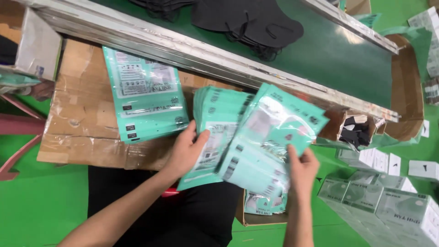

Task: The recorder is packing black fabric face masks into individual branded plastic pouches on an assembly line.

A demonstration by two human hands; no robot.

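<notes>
Mid-frame, the left hand (185, 151) and right hand (302, 169) each pinch a fanned stack of mint-green pouches (249, 137) — light, slick, floppy — probably best gripped at the lower edges.

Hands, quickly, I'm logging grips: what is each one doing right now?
Left hand: closed on a stack of teal pouches.
Right hand: closed on a fanned bundle of teal pouches.
</notes>
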